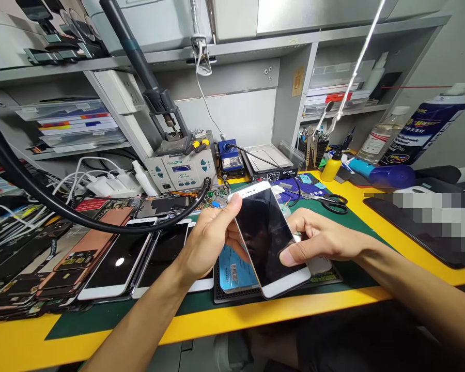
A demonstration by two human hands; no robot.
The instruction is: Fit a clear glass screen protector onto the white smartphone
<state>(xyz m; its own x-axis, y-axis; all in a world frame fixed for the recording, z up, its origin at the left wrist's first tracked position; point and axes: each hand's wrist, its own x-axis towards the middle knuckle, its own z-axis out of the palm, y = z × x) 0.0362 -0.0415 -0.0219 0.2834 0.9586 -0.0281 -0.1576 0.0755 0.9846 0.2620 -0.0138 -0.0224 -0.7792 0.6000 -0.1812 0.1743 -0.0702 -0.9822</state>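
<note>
A white-framed smartphone [261, 227] with a dark screen is held tilted above the bench, in both hands. My left hand [213, 235] grips its upper left edge, thumb at the top corner and fingers behind. On the right side, my right hand [313, 240] holds the phone with its thumb pressed on the lower screen and the other fingers behind. Partly hidden under the phone lie a blue packet [232, 271] with a barcode and a black mesh-patterned item [232, 297]. White-framed phones [116, 258] lie side by side left of my left hand.
Opened phones [67, 258] are piled at the left. A thick black hose [81, 219] arches over them from the rework station [184, 170]. Scissors [333, 202], a yellow bottle [330, 166] and a spray can [426, 124] stand or lie at right. A white cord [356, 67] hangs down.
</note>
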